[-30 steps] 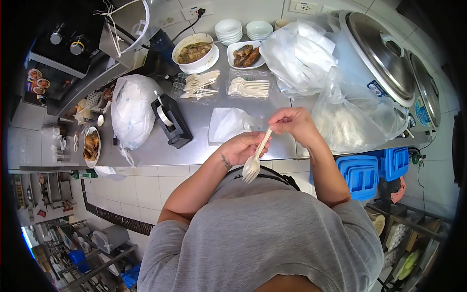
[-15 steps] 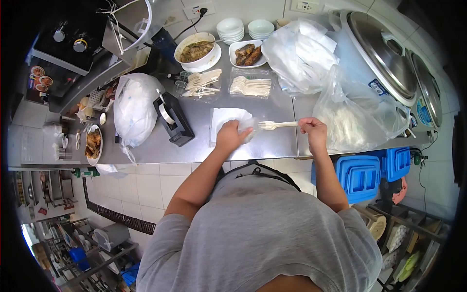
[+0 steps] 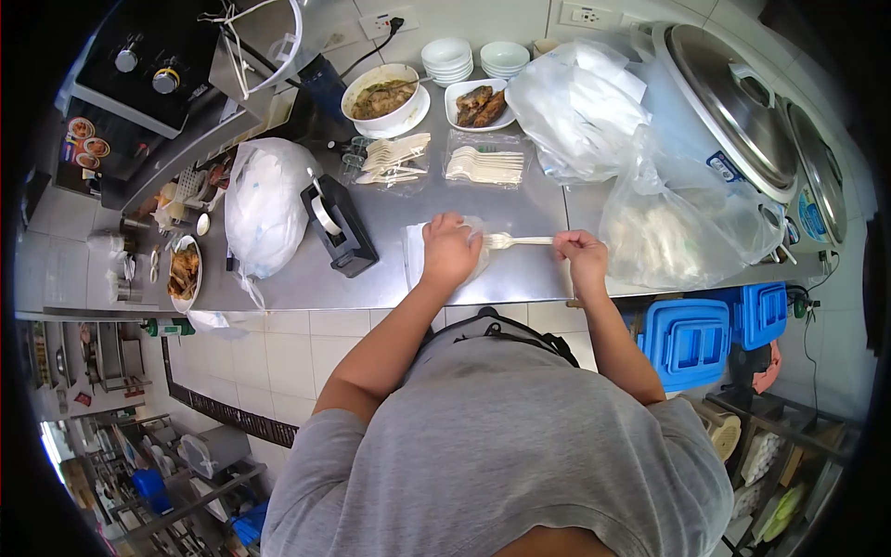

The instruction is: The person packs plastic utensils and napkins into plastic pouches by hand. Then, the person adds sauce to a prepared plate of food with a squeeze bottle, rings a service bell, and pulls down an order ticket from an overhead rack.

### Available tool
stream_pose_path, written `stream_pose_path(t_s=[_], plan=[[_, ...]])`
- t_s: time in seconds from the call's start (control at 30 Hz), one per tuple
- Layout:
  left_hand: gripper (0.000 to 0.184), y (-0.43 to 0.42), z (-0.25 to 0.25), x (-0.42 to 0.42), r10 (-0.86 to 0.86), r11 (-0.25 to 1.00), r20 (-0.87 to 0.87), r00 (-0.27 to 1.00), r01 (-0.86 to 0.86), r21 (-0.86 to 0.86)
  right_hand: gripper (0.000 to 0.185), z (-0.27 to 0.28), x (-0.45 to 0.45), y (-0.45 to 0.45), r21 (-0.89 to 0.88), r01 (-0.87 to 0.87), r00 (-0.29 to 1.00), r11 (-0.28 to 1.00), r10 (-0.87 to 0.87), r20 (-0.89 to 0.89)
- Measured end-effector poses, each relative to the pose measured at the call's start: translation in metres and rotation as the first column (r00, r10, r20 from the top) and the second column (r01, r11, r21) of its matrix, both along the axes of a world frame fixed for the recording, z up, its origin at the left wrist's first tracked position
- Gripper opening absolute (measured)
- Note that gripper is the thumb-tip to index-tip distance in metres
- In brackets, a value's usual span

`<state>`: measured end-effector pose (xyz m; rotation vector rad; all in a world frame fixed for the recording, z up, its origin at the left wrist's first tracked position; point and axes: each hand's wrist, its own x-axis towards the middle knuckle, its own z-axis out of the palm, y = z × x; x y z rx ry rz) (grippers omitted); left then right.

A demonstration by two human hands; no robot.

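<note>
A pale disposable fork [image 3: 522, 240] lies crosswise in front of me, its tines toward the left. My right hand [image 3: 583, 264] is closed in a pinch on the end of its handle. My left hand [image 3: 451, 251] is closed on a small clear plastic bag [image 3: 475, 269], at the tines' end of the fork; its palm covers much of the bag. A white napkin [image 3: 415, 243] shows partly beside that hand, on the steel counter. Beyond my hands lie packs of wrapped forks, one at the left [image 3: 394, 160] and one at the right [image 3: 484, 165].
A black tape dispenser [image 3: 342, 232] and a stuffed white bag [image 3: 267, 209] stand at left. Behind are a bowl of food [image 3: 380, 97], a dish of fried pieces [image 3: 479, 106] and stacked white bowls [image 3: 447, 61]. Plastic bags [image 3: 664, 232] fill the right, near lidded pots [image 3: 729, 102].
The fork has moved slightly left, its tines now reaching my left hand and the bag's edge. My right hand came left with it. My left hand has turned, its fingers drawn together over the bag.
</note>
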<state>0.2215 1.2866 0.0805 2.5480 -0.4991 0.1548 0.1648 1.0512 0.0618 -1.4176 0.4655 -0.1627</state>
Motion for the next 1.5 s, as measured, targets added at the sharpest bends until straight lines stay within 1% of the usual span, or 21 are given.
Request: stream_pose_path(t_s=[0.07,0.17,0.27,0.37,0.47,0.57,0.67,0.77,0.87,0.93,0.97,1.03,1.07,1.13,1.17,1.23,1.27,1.37,1.4,1.43,1.5], plan=[[0.024,-0.008,-0.006,0.0,-0.069,0.997,0.157,0.985,0.072,-0.013,0.006,0.01,0.005,0.012,0.027,-0.034,0.999,0.999,0.033,0.013],[0.022,-0.014,-0.007,0.0,-0.145,0.989,0.144,0.979,0.142,0.031,0.007,0.012,0.015,0.023,0.077,-0.035,0.999,0.996,0.037,-0.028],[0.023,-0.003,0.0,0.003,-0.14,0.988,0.088,0.986,0.133,0.08,0.008,0.02,0.017,0.012,-0.051,0.008,0.999,0.999,-0.01,-0.041],[0.033,0.013,-0.006,0.004,-0.111,0.98,0.025,0.994,0.113,-0.164,0.008,0.024,0.015,0.0,-0.012,0.066,0.998,0.998,-0.066,0.018],[0.031,0.017,-0.018,0.007,-0.169,0.832,-0.167,0.971,0.05,-0.552,0.007,0.021,0.015,0.008,0.031,-0.025,0.999,0.999,0.024,0.045],[0.023,0.019,-0.022,0.011,-0.215,0.732,-0.159,0.964,0.052,-0.679,0.006,0.013,0.012,0.012,-0.149,-0.071,0.997,0.986,0.068,-0.027],[0.019,0.018,-0.012,0.005,-0.219,0.886,-0.061,0.974,0.172,-0.431,0.006,0.022,0.008,0.017,0.013,-0.011,0.999,1.0,0.012,-0.052],[0.018,0.0,-0.006,-0.002,-0.329,0.898,-0.003,0.944,0.311,-0.311,0.006,0.02,0.013,0.038,0.04,-0.075,0.996,0.996,0.077,-0.051],[0.017,-0.015,-0.022,-0.002,-0.389,0.846,0.02,0.921,0.366,-0.388,0.008,0.001,0.02,0.065,0.111,-0.069,0.992,0.991,0.08,-0.096],[0.017,-0.018,-0.036,-0.002,-0.398,0.817,0.015,0.917,0.362,-0.449,0.009,-0.022,0.026,0.071,0.062,-0.143,0.983,0.988,0.149,-0.109],[0.018,-0.016,-0.037,-0.003,-0.388,0.837,0.023,0.921,0.363,-0.411,0.01,-0.035,0.028,0.072,0.039,-0.18,0.976,0.983,0.183,-0.117],[0.021,-0.009,-0.037,-0.005,-0.369,0.872,0.04,0.928,0.361,-0.331,0.012,-0.064,0.028,0.067,-0.151,-0.248,0.967,0.957,0.236,-0.092],[0.028,0.001,-0.035,-0.005,-0.326,0.905,0.045,0.944,0.325,-0.275,0.013,-0.072,0.028,0.061,-0.244,-0.275,0.961,0.93,0.263,-0.084],[0.041,0.03,-0.03,-0.005,-0.238,0.956,0.059,0.97,0.244,-0.162,0.019,-0.066,0.018,0.049,-0.251,-0.217,0.976,0.943,0.217,-0.029],[0.049,0.043,-0.032,-0.004,-0.225,0.968,0.019,0.974,0.226,-0.106,0.021,-0.057,0.015,0.045,-0.255,-0.191,0.981,0.948,0.196,-0.004],[0.065,0.062,-0.044,-0.009,-0.19,0.981,-0.069,0.979,0.191,0.01,0.028,-0.027,0.013,0.043,-0.152,-0.437,0.898,0.887,0.42,-0.13],[0.084,0.065,-0.053,-0.011,-0.187,0.978,-0.075,0.979,0.193,0.077,0.031,-0.01,0.013,0.042,-0.088,-0.544,0.833,0.835,0.524,-0.18],[0.092,0.059,-0.043,-0.011,-0.172,0.972,-0.113,0.979,0.188,0.142,0.038,0.034,0.023,0.07,0.055,-0.727,0.67,0.685,0.724,-0.164],[0.096,0.06,-0.044,-0.01,-0.168,0.971,-0.117,0.979,0.185,0.154,0.03,0.021,0.024,0.075,-0.041,-0.689,0.718,0.724,0.674,-0.175],[0.096,0.06,-0.045,-0.011,-0.163,0.972,-0.123,0.979,0.181,0.15,0.028,0.005,0.025,0.065,-0.266,-0.751,0.659,0.604,0.712,-0.241],[0.097,0.06,-0.043,-0.01,-0.152,0.975,-0.127,0.98,0.17,0.146,0.024,-0.018,0.029,0.026,-0.628,-0.745,0.557,0.224,0.728,-0.401]])
